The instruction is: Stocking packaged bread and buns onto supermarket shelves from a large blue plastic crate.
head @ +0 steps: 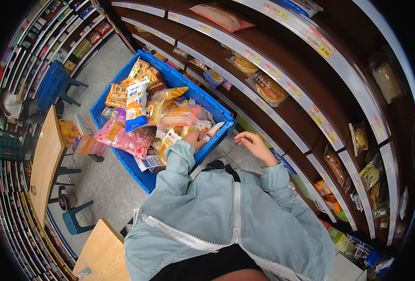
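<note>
A blue plastic crate [123, 165] full of packaged snacks and breads stands before me. My left hand [194, 139] reaches into its near right corner, over the packets; its fingertips are partly hidden, so a hold cannot be made out. Close to it lie a white-tipped packet [212, 130] and a clear pack with a pink band [179, 116]. A blue, white and orange snack bag [136, 105] rests on the pile beside a pink candy bag [126, 139]. Outside the crate, my right hand [251, 143] hovers between it and the shelves, fingers slightly curled, holding nothing.
Dark shelves with price strips [291, 89] curve along the right, bearing packaged breads [269, 89]. To the left are a wooden table [44, 158], a blue stool [76, 217] and cartons [84, 137]. Another person [12, 105] is at the far left near stocked shelves.
</note>
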### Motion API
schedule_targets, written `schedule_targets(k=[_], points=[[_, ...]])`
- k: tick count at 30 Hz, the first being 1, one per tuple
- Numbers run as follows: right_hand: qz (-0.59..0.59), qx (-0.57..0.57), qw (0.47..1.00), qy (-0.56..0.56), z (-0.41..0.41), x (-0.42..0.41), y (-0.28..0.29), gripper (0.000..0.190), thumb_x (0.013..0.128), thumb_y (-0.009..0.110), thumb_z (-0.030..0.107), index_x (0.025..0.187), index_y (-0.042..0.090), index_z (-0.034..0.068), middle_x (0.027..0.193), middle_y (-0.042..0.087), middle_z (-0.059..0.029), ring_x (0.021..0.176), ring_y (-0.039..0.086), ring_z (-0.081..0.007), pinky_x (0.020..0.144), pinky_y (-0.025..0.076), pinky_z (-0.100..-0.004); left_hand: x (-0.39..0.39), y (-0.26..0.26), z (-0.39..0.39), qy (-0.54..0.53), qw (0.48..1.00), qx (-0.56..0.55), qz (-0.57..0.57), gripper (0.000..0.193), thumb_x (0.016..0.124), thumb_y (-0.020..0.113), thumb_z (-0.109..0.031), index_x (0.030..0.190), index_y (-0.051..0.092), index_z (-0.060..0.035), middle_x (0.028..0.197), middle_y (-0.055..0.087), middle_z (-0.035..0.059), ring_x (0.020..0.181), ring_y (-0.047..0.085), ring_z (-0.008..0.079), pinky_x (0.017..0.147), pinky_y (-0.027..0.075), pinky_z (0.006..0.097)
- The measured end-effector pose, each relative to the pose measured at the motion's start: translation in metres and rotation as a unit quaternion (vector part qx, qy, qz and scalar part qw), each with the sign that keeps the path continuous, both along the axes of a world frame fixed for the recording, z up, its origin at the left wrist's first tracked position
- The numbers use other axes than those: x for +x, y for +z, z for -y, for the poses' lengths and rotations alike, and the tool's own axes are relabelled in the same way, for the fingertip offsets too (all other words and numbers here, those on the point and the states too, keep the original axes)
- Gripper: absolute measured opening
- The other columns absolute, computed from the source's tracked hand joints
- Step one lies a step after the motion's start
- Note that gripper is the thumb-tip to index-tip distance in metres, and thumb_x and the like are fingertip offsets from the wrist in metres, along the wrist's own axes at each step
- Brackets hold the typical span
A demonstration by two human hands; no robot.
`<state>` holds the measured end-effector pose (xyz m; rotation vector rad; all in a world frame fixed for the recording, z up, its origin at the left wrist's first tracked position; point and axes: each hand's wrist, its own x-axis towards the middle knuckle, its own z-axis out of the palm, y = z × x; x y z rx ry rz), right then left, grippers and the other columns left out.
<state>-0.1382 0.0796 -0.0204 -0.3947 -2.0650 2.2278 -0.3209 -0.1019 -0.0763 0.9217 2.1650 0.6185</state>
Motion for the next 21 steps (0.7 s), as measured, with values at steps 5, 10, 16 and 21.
schedule_targets(k=[5,10,16,21], points=[[-0.008,0.02,1.0,-0.015,-0.004,0.005,-0.008,0.016,0.079,0.04,0.005,0.09,0.051,-0.001,0.085,0.053,-0.0053,0.078,0.05,-0.011,0.07,0.041,-0.0229,-0.005,-0.001,-0.003,-0.045,0.993,-0.012,-0.108,0.021,0.067,0.055,-0.021,0.076,0.053,-0.002,0.069,0.055,0.0148,0.066,0.054,0.0296,0.061,0.042,0.035],[-0.01,0.022,1.0,-0.017,-0.005,0.009,-0.01,0.016,0.079,0.042,0.005,0.091,0.05,0.0,0.086,0.052,-0.0047,0.079,0.05,-0.0104,0.072,0.04,-0.023,-0.014,0.017,-0.002,-0.02,0.991,0.074,-0.109,0.02,0.066,0.052,-0.017,0.078,0.053,-0.0008,0.076,0.054,0.0174,0.073,0.052,0.0308,0.065,0.04,0.035],[-0.029,0.045,0.998,-0.029,-0.003,0.006,0.026,0.028,0.075,0.051,0.008,0.102,0.045,0.004,0.094,0.05,-0.0043,0.085,0.047,-0.0117,0.073,0.04,-0.0251,-0.024,0.084,-0.001,0.006,0.969,0.239,-0.054,0.015,0.067,0.051,-0.013,0.074,0.052,0.0005,0.072,0.051,0.0091,0.066,0.051,0.0192,0.06,0.04,0.0271],[-0.143,0.149,0.972,-0.109,-0.003,-0.011,0.081,0.077,0.066,0.063,0.02,0.124,0.015,0.01,0.121,0.029,-0.0132,0.112,0.029,-0.0237,0.088,0.029,-0.0353,-0.017,0.169,-0.02,0.125,0.885,0.312,0.322,0.013,0.073,0.043,-0.013,0.083,0.049,-0.0062,0.07,0.046,-0.0016,0.064,0.046,0.0072,0.051,0.041,0.0192]])
